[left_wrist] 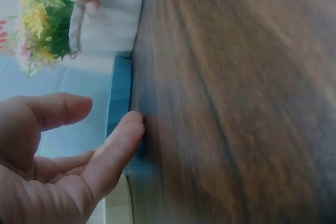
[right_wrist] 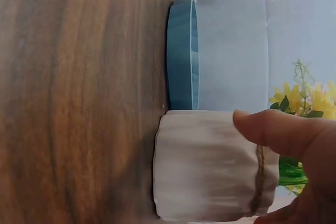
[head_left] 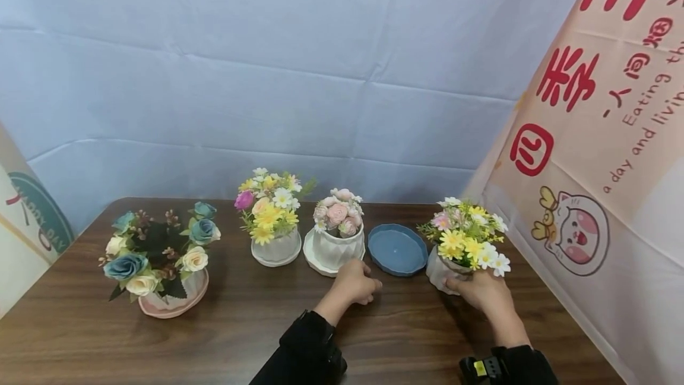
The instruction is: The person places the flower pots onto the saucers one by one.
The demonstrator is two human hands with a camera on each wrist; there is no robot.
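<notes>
Four flower pots and one saucer share the scene, told here from biggest to smallest.

1. The brown wooden table (head_left: 240, 325) carries everything, with a pale blue cloth backdrop (head_left: 267, 76) behind it and a printed banner (head_left: 604, 153) hanging at the right.
2. At the left end stands the rose pot (head_left: 160, 257), blue and cream blooms in a white pot on a pink saucer, well apart from both hands.
3. Near the middle sits the daisy pot (head_left: 272, 218), yellow and white flowers with one magenta bloom.
4. Just beside it is the pink-flower pot (head_left: 338, 232), a faceted white pot standing on a white saucer.
5. The yellow-flower pot (head_left: 464, 251) stands at the right end of the row, near the banner; it is wrapped in white with a twine band near its top, and it rests upright on the table.
6. The blue saucer (head_left: 398, 249) lies flat and bare between the pink-flower pot and the yellow-flower pot, close to both.
7. The right hand (head_left: 483, 290) grasps the yellow-flower pot from the near side, thumb pressed across the white wrap in the right wrist view.
8. The left hand (head_left: 355, 283) rests on the table just before the pink-flower pot, fingers relaxed and holding nothing, one fingertip touching the tabletop beside the blue saucer's edge.
</notes>
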